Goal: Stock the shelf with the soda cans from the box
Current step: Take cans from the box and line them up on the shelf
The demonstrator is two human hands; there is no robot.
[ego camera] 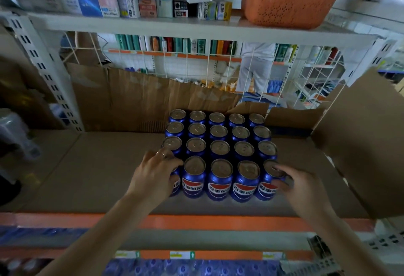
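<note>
Left hand curled round near-left blue aluminium soda can; right hand pinching rim of near-right blue can. Both cans seated in near row of five-by-four block of blue soda cans on cardboard-lined shelf. Opened brown cardboard box at right. Stocking judged largely done; remaining cans not visible.

Cans: 20, in 4 rows of 5; orange basket: 1; hands: 2, left, right
</note>
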